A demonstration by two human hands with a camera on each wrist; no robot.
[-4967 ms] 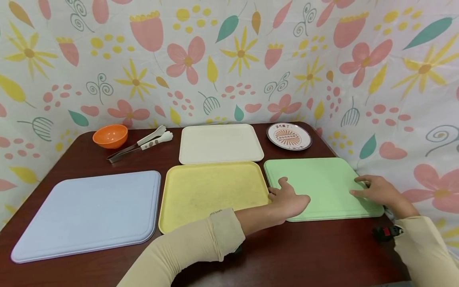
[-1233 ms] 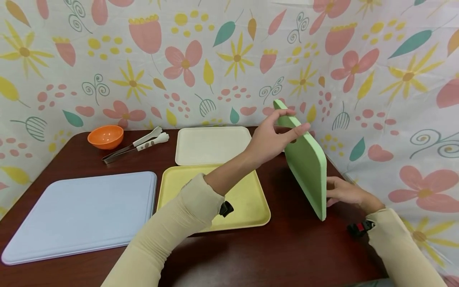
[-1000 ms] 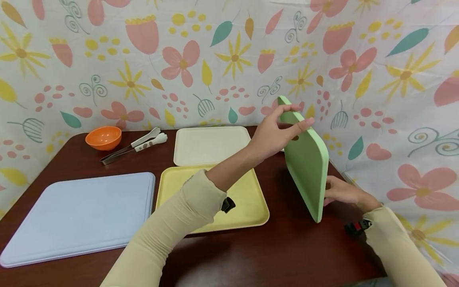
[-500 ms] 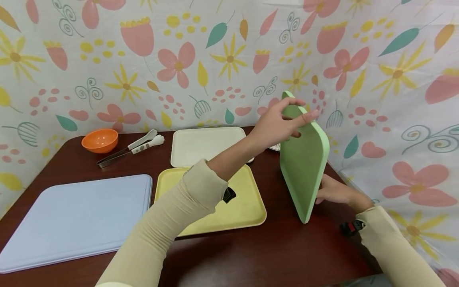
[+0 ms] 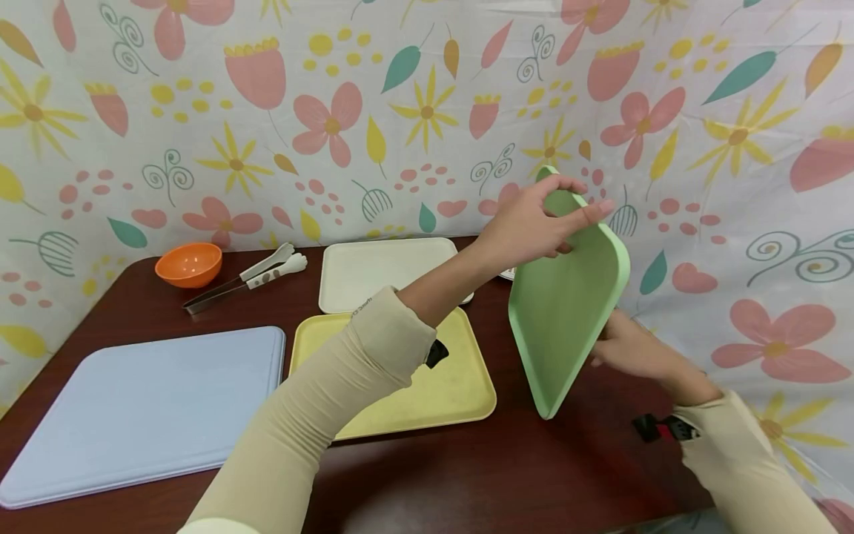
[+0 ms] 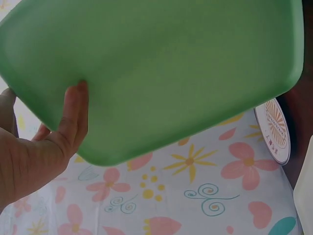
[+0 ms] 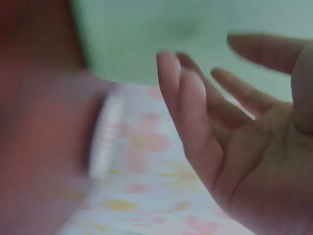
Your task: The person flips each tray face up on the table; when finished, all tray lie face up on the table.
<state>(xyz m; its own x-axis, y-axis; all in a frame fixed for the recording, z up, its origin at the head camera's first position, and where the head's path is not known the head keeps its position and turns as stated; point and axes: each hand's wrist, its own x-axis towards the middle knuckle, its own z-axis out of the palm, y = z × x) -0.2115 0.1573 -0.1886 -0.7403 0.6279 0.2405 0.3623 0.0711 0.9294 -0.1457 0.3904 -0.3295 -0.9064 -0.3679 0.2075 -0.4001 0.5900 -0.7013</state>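
My left hand (image 5: 523,226) pinches the upper edge of a green tray (image 5: 567,304), thumb on one face and fingers on the other. The tray stands steeply tilted at the table's right side, one corner low near the tabletop. In the left wrist view its recessed face (image 6: 161,73) fills the top of the picture. Behind the tray is my right hand (image 5: 634,352), partly hidden in the head view. The right wrist view shows that hand's fingers (image 7: 193,105) loosely bent beside the blurred tray, with nothing between them and the thumb.
A yellow tray (image 5: 447,389) lies mid-table, with a cream tray (image 5: 373,274) behind it and a light blue tray (image 5: 160,408) to the left. An orange bowl (image 5: 190,265) and tongs (image 5: 273,273) sit at the back left. A printed plate (image 6: 274,129) is mostly hidden behind the green tray.
The green tray, flat and face down five seconds ago, has been tipped up. In the last half second its lower corner swung left, and the right hand came away from its lower edge.
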